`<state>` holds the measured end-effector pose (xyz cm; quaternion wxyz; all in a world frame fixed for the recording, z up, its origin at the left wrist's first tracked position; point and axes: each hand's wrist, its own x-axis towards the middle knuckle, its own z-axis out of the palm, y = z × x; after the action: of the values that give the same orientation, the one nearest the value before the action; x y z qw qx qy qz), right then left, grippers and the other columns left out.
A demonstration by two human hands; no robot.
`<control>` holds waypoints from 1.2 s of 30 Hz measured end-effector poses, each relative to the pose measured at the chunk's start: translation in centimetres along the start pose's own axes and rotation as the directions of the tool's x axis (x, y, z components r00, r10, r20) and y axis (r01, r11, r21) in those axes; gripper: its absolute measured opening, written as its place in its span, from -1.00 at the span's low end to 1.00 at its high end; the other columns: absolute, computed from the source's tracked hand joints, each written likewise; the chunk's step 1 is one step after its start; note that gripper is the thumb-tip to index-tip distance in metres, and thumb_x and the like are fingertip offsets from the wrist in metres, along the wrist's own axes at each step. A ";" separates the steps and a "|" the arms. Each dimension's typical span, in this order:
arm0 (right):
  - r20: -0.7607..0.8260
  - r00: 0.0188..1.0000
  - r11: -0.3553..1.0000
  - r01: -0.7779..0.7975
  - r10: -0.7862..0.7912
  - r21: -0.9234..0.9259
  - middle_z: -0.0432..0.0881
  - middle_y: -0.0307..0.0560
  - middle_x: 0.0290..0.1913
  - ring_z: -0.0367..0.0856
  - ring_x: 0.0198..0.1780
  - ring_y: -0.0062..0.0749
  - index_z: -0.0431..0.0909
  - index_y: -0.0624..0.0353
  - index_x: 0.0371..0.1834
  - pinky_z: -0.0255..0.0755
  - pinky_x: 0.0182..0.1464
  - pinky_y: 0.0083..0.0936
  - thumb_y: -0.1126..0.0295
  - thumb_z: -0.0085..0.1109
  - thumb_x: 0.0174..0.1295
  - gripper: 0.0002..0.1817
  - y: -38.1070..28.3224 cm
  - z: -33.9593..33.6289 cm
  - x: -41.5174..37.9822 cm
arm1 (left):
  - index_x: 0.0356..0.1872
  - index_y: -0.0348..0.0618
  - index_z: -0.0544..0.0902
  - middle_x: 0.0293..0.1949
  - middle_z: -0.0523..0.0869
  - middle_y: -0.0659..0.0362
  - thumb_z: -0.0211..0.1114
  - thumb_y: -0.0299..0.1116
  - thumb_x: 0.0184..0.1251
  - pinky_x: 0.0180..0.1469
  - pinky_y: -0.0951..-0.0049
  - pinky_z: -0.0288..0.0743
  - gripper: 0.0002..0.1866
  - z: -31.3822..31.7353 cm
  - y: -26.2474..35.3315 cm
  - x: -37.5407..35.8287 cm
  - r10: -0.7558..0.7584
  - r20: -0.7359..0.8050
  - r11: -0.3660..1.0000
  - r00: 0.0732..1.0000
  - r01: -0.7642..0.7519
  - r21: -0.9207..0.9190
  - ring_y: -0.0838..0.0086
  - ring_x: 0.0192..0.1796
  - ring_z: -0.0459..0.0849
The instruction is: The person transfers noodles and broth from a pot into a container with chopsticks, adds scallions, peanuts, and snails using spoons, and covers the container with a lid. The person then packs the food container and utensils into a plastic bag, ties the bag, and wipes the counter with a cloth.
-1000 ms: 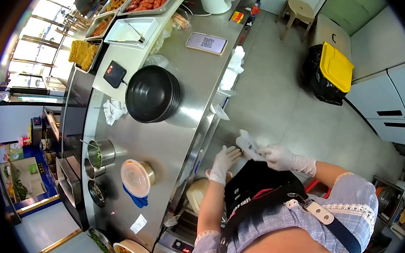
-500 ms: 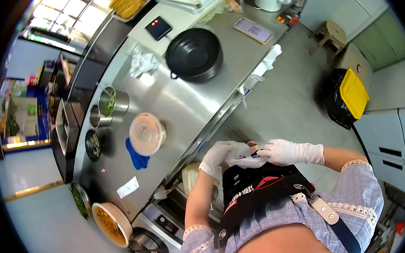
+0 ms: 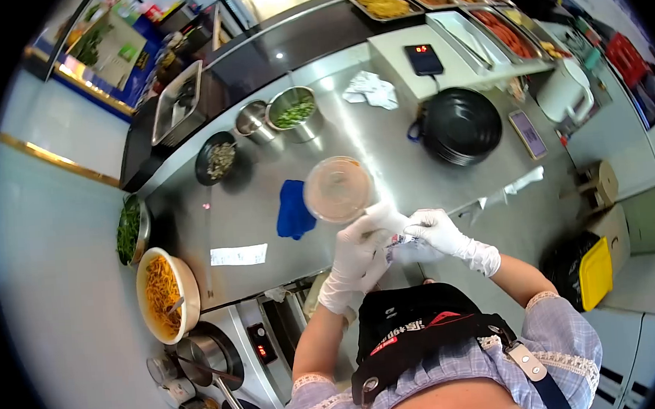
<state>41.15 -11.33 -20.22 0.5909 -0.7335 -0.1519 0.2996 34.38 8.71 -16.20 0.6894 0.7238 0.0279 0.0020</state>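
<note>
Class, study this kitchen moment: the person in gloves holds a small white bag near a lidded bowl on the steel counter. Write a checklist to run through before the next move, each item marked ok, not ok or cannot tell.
1. Both hands gloved: left hand and right hand wear white gloves. Ok.
2. Both hands grip the white bag. Ok.
3. Bag opened: folds hide its mouth. Cannot tell.
4. Lid sits on the lidded bowl. Ok.
5. Bare counter beside the bowl, apart from the blue cloth and stacked black bowls. Ok.
6. Lid fully sealed: cannot tell.
</note>
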 end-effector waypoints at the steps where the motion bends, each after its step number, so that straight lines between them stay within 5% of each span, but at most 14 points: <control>1: 0.016 1.000 1.000 0.008 -0.008 -0.013 0.62 -0.07 -0.37 0.57 -0.33 -0.40 0.62 0.28 -0.30 0.45 -0.21 -0.50 0.42 0.24 0.17 -0.86 -1.4 0.9 0.9 | -0.05 -0.35 0.59 -0.22 0.70 0.18 0.33 -0.59 0.14 -0.14 0.59 0.52 -0.69 -2.3 -1.7 0.4 -0.006 -0.033 0.999 0.999 0.008 0.051 0.61 -0.21 0.62; 3: -0.059 0.956 0.942 0.271 -0.288 -0.199 0.61 -0.07 -0.42 0.57 -0.36 -0.41 0.61 0.26 -0.30 0.45 -0.25 -0.48 0.42 0.21 0.20 -0.88 -4.4 2.2 2.7 | 0.00 -0.36 0.55 -0.21 0.70 0.17 0.33 -0.56 0.15 -0.12 0.59 0.52 -0.64 -5.9 -0.7 1.0 -0.110 -0.043 0.994 0.993 0.109 -0.028 0.60 -0.20 0.62; 5: 0.003 0.962 0.923 0.261 -0.272 -0.284 0.60 -0.03 -0.43 0.58 -0.38 -0.41 0.62 0.26 -0.33 0.46 -0.25 -0.50 0.38 0.17 0.24 -0.85 -7.3 2.8 4.6 | -0.02 -0.37 0.59 -0.23 0.70 0.18 0.35 -0.43 0.20 -0.15 0.56 0.51 -0.66 -8.9 0.0 1.0 -0.218 0.006 0.960 0.976 0.216 -0.178 0.59 -0.23 0.60; 7: 0.039 0.999 0.994 0.026 -0.022 -0.110 0.52 -0.22 -0.55 0.45 -0.51 -0.69 0.60 0.30 -0.37 0.41 -0.45 -0.62 0.37 0.23 0.23 -0.82 -10.2 4.1 6.3 | -0.13 -0.36 0.66 -0.31 0.71 0.20 0.35 -0.40 0.22 -0.20 0.59 0.49 -0.73 -12.2 -0.4 1.2 -0.209 0.078 0.977 0.975 0.211 -0.023 0.62 -0.28 0.59; 13: 0.035 0.975 0.892 0.215 -0.219 -0.398 0.58 -0.08 -0.47 0.52 -0.46 -0.52 0.60 0.30 -0.35 0.46 -0.32 -0.56 0.33 0.27 0.20 -0.79 -15.4 7.9 12.3 | -0.21 -0.34 0.68 -0.37 0.70 0.24 0.35 -0.39 0.23 -0.26 0.64 0.48 -0.79 -17.6 -0.3 1.7 -0.251 -0.063 0.965 0.966 0.244 -0.092 0.61 -0.38 0.58; 15: 0.016 0.894 0.718 0.371 -0.448 -0.588 0.60 0.00 -0.28 0.60 -0.30 -0.34 0.58 0.29 -0.21 0.50 -0.23 -0.53 0.36 0.27 0.17 -0.77 -16.1 9.4 14.2 | -0.21 -0.32 0.68 -0.36 0.70 0.23 0.34 -0.41 0.24 -0.26 0.61 0.50 -0.81 -18.9 0.9 1.5 -0.274 -0.097 0.941 0.957 0.246 -0.232 0.59 -0.37 0.61; 17: -0.217 0.565 0.518 0.450 -0.796 -0.728 0.59 0.01 -0.19 0.59 -0.14 -0.11 0.54 0.16 -0.09 0.48 -0.07 -0.34 0.37 0.26 0.12 -0.71 -17.4 11.5 14.4 | -0.21 -0.30 0.68 -0.35 0.71 0.23 0.33 -0.42 0.24 -0.25 0.59 0.53 -0.83 -20.4 1.1 1.3 -0.300 -0.138 0.900 0.944 0.231 -0.370 0.57 -0.35 0.63; 21: -0.238 0.698 0.722 0.561 -0.675 -0.405 0.54 -0.10 -0.47 0.55 -0.41 -0.34 0.55 0.19 -0.41 0.45 -0.29 -0.51 0.49 0.25 0.13 -0.94 -15.8 16.6 11.8 | -0.19 -0.26 0.65 -0.29 0.71 0.19 0.29 -0.43 0.27 -0.19 0.55 0.56 -0.84 -22.2 2.5 0.1 -0.263 -0.167 0.746 0.950 0.090 -0.660 0.55 -0.30 0.66; 23: -0.067 0.937 0.934 0.331 -0.342 -0.138 0.62 -0.21 -0.41 0.52 -0.37 -0.64 0.58 0.24 -0.33 0.43 -0.27 -0.61 0.42 0.27 0.17 -0.88 -15.2 20.1 10.1 | -0.17 -0.26 0.65 -0.28 0.70 0.18 0.27 -0.41 0.29 -0.18 0.55 0.55 -0.83 -22.3 2.4 -0.7 -0.282 -0.161 0.685 0.946 0.081 -0.724 0.57 -0.31 0.65; 27: 0.030 0.995 0.933 0.079 -0.095 0.350 0.59 -0.30 -0.40 0.50 -0.32 -0.70 0.54 0.23 -0.30 0.41 -0.22 -0.68 0.42 0.20 0.25 -0.89 -13.6 24.5 11.3 | -0.22 -0.21 0.64 -0.29 0.68 0.25 0.25 -0.48 0.29 -0.15 0.58 0.53 -0.91 -22.2 -0.8 -2.5 -0.299 -0.164 0.556 0.940 0.032 -0.830 0.58 -0.29 0.64; 31: 0.201 0.979 0.943 -0.084 0.019 0.322 0.58 -0.31 -0.41 0.49 -0.33 -0.71 0.52 0.23 -0.30 0.40 -0.24 -0.68 0.44 0.19 0.25 -0.90 -12.7 24.3 13.2 | -0.36 -0.16 0.62 -0.39 0.66 0.30 0.33 -0.45 0.23 -0.25 0.57 0.53 -0.94 -22.7 -1.1 -3.3 -0.369 -0.288 0.651 0.884 0.025 -0.759 0.59 -0.36 0.61; 34: 0.119 0.992 0.932 0.003 -0.049 0.362 0.57 -0.32 -0.43 0.47 -0.36 -0.71 0.50 0.20 -0.36 0.37 -0.27 -0.68 0.42 0.16 0.28 -0.89 -11.8 24.0 15.3 | -0.42 -0.15 0.57 -0.41 0.65 0.29 0.34 -0.41 0.21 -0.33 0.54 0.48 -0.88 -24.4 -1.5 -4.0 -0.188 -0.603 0.982 0.775 0.148 -0.117 0.55 -0.39 0.60; 35: 0.118 0.993 0.888 -0.061 0.007 0.456 0.62 -0.22 -0.32 0.56 -0.26 -0.59 0.49 0.18 -0.34 0.46 -0.16 -0.58 0.42 0.10 0.31 -0.90 -11.2 23.5 16.4 | -0.42 -0.15 0.57 -0.41 0.65 0.29 0.34 -0.41 0.21 -0.33 0.54 0.48 -0.88 -25.3 -1.6 -4.3 -0.193 -0.616 0.981 0.763 0.152 -0.118 0.55 -0.39 0.60; 36: 0.155 0.986 0.753 -0.145 0.057 0.642 0.63 -0.15 -0.22 0.59 -0.19 -0.49 0.49 0.17 -0.32 0.49 -0.09 -0.49 0.43 0.07 0.32 -0.92 -11.4 22.9 17.3 | -0.45 -0.13 0.54 -0.44 0.62 0.25 0.32 -0.41 0.18 -0.36 0.48 0.48 -0.88 -26.5 -1.8 -4.7 0.037 -0.686 0.903 0.726 0.270 0.335 0.46 -0.41 0.60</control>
<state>41.86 19.35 -16.58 0.7810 -0.4690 -0.0353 0.4108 28.55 35.02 -16.48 0.4611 0.7979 0.3233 0.2152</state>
